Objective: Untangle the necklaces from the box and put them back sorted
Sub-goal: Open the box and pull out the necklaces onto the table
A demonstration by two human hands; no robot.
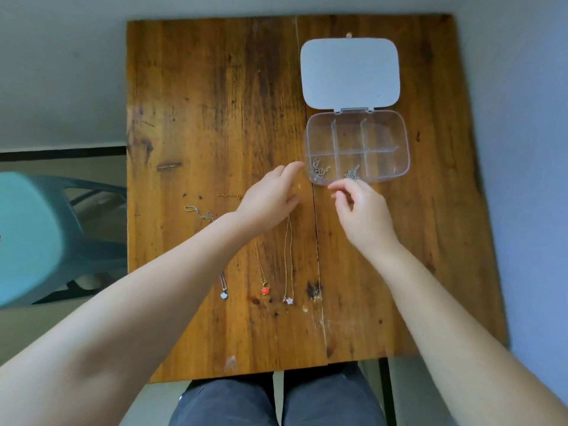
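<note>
A clear compartment box (402, 146) stands at the table's right with its white lid (350, 72) folded back. A silver chain (319, 170) lies in its near-left compartment and another silver chain (353, 173) in the near-middle one. My right hand (362, 210) hovers at the box's near edge, fingers loosely curled, thumb and forefinger slightly apart with nothing visible between them. My left hand (270, 195) is open, fingertips by the box's near-left corner. On the table lie necklaces with a pale blue pendant (224, 295), a red pendant (265, 290) and a white flower pendant (289, 300).
A loose silver chain (199, 213) and a short gold chain (229, 195) lie left of my left hand. The wooden table (199, 103) has a crack down its middle. A teal plastic chair (46, 235) stands off the left edge. My knees are under the near edge.
</note>
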